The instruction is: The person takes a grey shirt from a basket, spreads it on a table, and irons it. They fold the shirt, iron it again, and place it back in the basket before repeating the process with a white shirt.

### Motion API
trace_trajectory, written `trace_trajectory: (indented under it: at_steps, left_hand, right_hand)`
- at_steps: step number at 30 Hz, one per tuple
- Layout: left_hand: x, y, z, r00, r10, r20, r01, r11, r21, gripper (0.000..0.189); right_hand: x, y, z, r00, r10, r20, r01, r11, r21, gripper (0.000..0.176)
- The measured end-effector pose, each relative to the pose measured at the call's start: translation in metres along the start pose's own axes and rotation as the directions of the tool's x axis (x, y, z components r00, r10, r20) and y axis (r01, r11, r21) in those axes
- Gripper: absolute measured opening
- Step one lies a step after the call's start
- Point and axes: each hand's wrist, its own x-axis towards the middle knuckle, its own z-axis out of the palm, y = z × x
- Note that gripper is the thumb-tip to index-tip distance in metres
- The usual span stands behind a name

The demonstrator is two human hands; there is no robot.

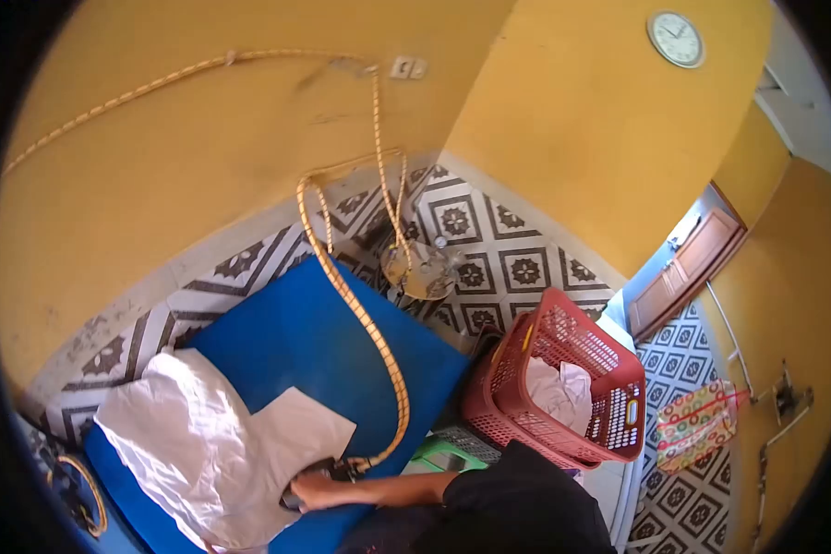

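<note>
One hand shows, at the end of a bare forearm below a dark sleeve; it looks like my right hand (316, 491). Its fingers are wrapped round a dark iron (340, 469), which rests on the right part of a white cloth (185, 443). The cloth lies partly rumpled on a blue padded board (268, 323). From the iron a yellow striped hose (365, 319) curves up over the board. My left hand cannot be seen.
Stacked red baskets (503, 397) stand right of the board, with white cloth (560, 392) in the top one. Behind the board is a round metal tank (420, 270) with a gauge. A patterned bag (697, 427) and metal poles stand at right. Another cable loops at lower left.
</note>
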Motion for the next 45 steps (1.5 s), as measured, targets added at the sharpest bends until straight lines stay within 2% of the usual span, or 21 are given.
trace_trajectory:
  at_steps: [2, 4, 9, 13, 14, 16, 17, 19, 21, 22, 25, 27, 29, 33, 37, 38, 40, 41, 42, 44, 45]
  left_hand:
    - [0.005, 0.014, 0.023, 1.000, 0.011, 0.020, -0.012, 0.999, 0.037, 0.061]
    - [0.010, 0.018, 0.038, 0.999, 0.022, 0.039, -0.025, 0.998, 0.065, 0.059]
    - [0.046, 0.010, 0.040, 0.985, 0.173, 0.026, -0.174, 0.982, 0.069, 0.054]
    - [0.002, 0.049, 0.041, 0.896, 0.417, -0.155, -0.312, 0.837, 0.450, 0.042]
    - [-0.011, 0.062, 0.052, 0.923, 0.270, -0.275, -0.221, 0.956, 0.194, 0.042]
    - [-0.037, 0.101, 0.084, 0.887, 0.245, -0.391, -0.126, 0.943, 0.308, 0.046]
    - [-0.048, 0.113, 0.096, 0.914, 0.154, -0.376, -0.157, 0.987, 0.022, 0.048]
    - [-0.060, 0.121, 0.116, 0.872, 0.181, -0.456, -0.195, 0.981, 0.017, 0.048]
    - [-0.080, 0.130, 0.123, 0.904, 0.197, -0.380, -0.237, 0.969, -0.062, 0.048]
    - [-0.096, 0.140, 0.123, 0.926, 0.184, -0.329, -0.190, 0.982, 0.014, 0.049]
    - [-0.134, 0.146, 0.129, 0.925, 0.326, -0.196, -0.289, 0.937, 0.198, 0.035]
    - [-0.175, 0.164, 0.128, 0.887, 0.459, -0.049, -0.370, 0.771, 0.519, 0.023]
    - [-0.220, 0.160, 0.121, 0.776, 0.557, 0.295, -0.627, 0.630, 0.459, 0.031]
    - [-0.322, 0.210, 0.123, 0.698, 0.296, 0.652, -0.565, 0.787, 0.247, 0.035]
    - [-0.381, 0.209, 0.048, 0.838, 0.395, 0.376, -0.518, 0.792, 0.322, 0.043]
    - [-0.394, 0.181, 0.016, 0.742, 0.635, 0.217, -0.666, 0.660, 0.347, 0.045]
    - [-0.412, 0.180, -0.060, 0.821, 0.503, -0.271, -0.353, 0.820, 0.450, 0.038]
    - [-0.405, 0.137, -0.148, 0.573, 0.819, -0.036, -0.133, 0.137, 0.982, 0.035]
    - [-0.419, 0.222, -0.153, 0.599, 0.609, -0.521, -0.207, 0.746, 0.634, 0.042]
    - [-0.465, 0.240, -0.247, 0.433, 0.663, -0.611, -0.280, 0.743, 0.609, 0.049]
    - [-0.493, 0.241, -0.300, 0.308, 0.853, -0.421, -0.073, 0.462, 0.884, 0.053]
  right_hand:
    - [-0.010, 0.010, -0.009, 0.995, -0.094, -0.028, 0.095, 0.995, 0.034, 0.046]
    - [-0.014, 0.018, -0.046, 0.998, 0.060, 0.005, -0.060, 0.977, 0.204, 0.046]
    - [0.006, 0.125, -0.135, 0.935, 0.340, -0.102, -0.334, 0.940, 0.066, 0.050]
    - [0.029, 0.198, -0.206, 0.802, 0.573, -0.169, -0.569, 0.819, 0.076, 0.064]
    - [0.034, 0.212, -0.218, 0.824, 0.506, -0.254, -0.471, 0.862, 0.190, 0.064]
    - [0.072, 0.269, -0.225, 0.811, 0.349, -0.469, -0.264, 0.934, 0.239, 0.086]
    - [0.109, 0.310, -0.219, 0.810, 0.161, -0.564, -0.292, 0.944, -0.150, 0.084]
    - [0.115, 0.207, -0.232, 0.548, -0.198, -0.813, 0.069, 0.979, -0.192, 0.055]
    - [0.076, 0.066, -0.233, 0.692, -0.302, -0.655, 0.595, 0.753, 0.281, 0.032]
    - [0.056, 0.017, -0.216, 0.775, -0.369, -0.514, 0.613, 0.639, 0.465, 0.020]
    - [0.036, -0.097, -0.117, 0.507, -0.834, -0.219, 0.739, 0.289, 0.609, 0.020]
    - [0.013, -0.137, -0.087, 0.410, -0.912, -0.009, 0.655, 0.288, 0.699, 0.021]
    - [-0.008, -0.148, -0.081, 0.378, -0.920, 0.104, 0.520, 0.305, 0.798, 0.021]
    - [-0.058, -0.151, -0.083, 0.322, -0.928, 0.186, 0.315, 0.290, 0.904, 0.022]
    - [-0.117, -0.194, -0.073, 0.221, -0.958, 0.184, 0.190, 0.227, 0.955, 0.023]
    - [-0.137, -0.213, -0.061, 0.182, -0.966, 0.186, 0.174, 0.217, 0.960, 0.023]
    - [-0.179, -0.251, -0.021, 0.088, -0.973, 0.213, 0.210, 0.227, 0.951, 0.024]
    - [-0.196, -0.265, 0.003, 0.043, -0.969, 0.242, 0.264, 0.245, 0.933, 0.024]
    - [-0.209, -0.275, 0.027, 0.024, -0.960, 0.279, 0.366, 0.269, 0.891, 0.024]
    - [-0.216, -0.265, 0.050, 0.181, -0.888, 0.424, 0.456, 0.457, 0.764, 0.025]
    - [-0.204, -0.255, 0.038, 0.402, -0.776, 0.486, 0.334, 0.619, 0.711, 0.025]
